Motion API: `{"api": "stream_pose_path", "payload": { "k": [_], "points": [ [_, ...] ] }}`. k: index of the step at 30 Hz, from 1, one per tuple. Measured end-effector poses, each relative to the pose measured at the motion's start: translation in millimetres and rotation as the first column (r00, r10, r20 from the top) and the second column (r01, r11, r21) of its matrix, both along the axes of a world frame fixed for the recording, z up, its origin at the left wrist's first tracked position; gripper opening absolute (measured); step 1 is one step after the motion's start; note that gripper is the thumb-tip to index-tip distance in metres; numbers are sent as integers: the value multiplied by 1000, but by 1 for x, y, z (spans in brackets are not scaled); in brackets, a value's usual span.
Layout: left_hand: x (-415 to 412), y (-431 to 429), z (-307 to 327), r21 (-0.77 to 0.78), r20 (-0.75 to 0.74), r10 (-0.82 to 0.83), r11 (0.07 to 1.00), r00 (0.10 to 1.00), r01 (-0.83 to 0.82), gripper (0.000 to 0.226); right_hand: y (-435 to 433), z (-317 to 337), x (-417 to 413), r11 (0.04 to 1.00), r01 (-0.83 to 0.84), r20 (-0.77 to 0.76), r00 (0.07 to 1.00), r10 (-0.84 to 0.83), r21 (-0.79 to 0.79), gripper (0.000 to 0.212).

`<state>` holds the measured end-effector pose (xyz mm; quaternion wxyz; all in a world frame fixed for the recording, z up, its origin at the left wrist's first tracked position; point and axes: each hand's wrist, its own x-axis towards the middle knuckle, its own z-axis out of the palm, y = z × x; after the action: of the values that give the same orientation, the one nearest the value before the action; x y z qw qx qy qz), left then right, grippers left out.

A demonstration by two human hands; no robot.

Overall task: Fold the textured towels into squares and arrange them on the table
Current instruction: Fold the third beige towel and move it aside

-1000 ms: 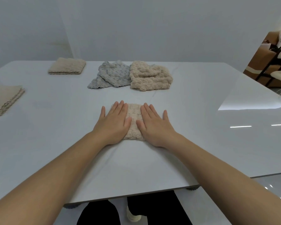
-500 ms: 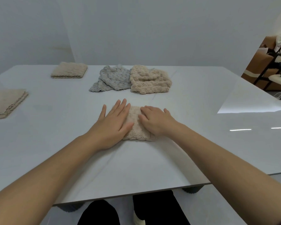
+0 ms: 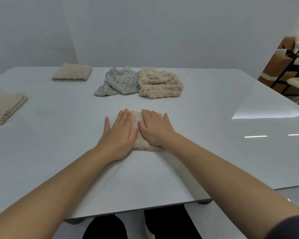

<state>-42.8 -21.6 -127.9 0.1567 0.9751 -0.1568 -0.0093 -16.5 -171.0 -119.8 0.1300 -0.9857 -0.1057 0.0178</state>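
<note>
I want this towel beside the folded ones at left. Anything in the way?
Nothing visible: bare table separates the cream towel, under the left hand and right hand, from the folded stack and folded towel; grey towel and beige towel sit farther back.

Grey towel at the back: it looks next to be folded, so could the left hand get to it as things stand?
Probably yes. The left hand lies flat on the folded beige towel, holding nothing, and only bare table lies between it and the grey towel straight ahead.

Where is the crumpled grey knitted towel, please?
Head view: the crumpled grey knitted towel lies far centre on the white table, touching the crumpled beige towel on its right.
</note>
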Motion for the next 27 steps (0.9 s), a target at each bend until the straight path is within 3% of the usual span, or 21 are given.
{"api": "stream_pose_path", "payload": {
  "k": [2, 5, 8, 12, 13, 15, 18, 20, 24, 27],
  "points": [
    [-3, 18, 1, -77, -2, -121, 990, 993, 120, 77, -5, 6, 2, 1000, -1, 18, 1000, 1, -9, 55],
    [-5, 43, 4, 26, 32, -269, 963, 963, 268, 100, -13, 19, 4, 999, 10, 95, 995, -7, -33, 46],
    [6, 62, 8, 53, 90, -179, 983, 980, 175, 104, -19, 29, 1, 990, 97, 181, 981, -77, -104, 43],
    [8, 69, 17, 6, 161, 63, 998, 985, -64, 68, -34, 38, -8, 909, 307, 277, 933, -229, -282, 40],
    [5, 61, 20, -30, 159, 93, 996, 983, -89, 63, -33, 38, -9, 911, 297, 293, 932, -212, -286, 38],
    [-1, 33, 23, -55, 144, 87, 995, 986, -80, 60, -27, 32, -9, 971, 125, 237, 969, -75, -204, 44],
    [-4, -4, 15, 43, 35, 70, 997, 997, -72, 62, -17, 17, -14, 984, -135, 4, 991, 136, -119, 58],
    [-6, -14, 7, 121, -26, 78, 990, 997, -74, 63, -21, 8, -18, 985, -142, -75, 988, 135, -94, 59],
    [-1, -7, 2, 168, -45, 92, 982, 995, -84, 64, -19, 1, -17, 991, -125, -59, 991, 122, -55, 59],
    [-5, -8, 8, 73, -36, 143, 987, 989, -140, 69, -19, 3, -17, 993, -122, -66, 990, 122, 2, 59]
  ]
}}
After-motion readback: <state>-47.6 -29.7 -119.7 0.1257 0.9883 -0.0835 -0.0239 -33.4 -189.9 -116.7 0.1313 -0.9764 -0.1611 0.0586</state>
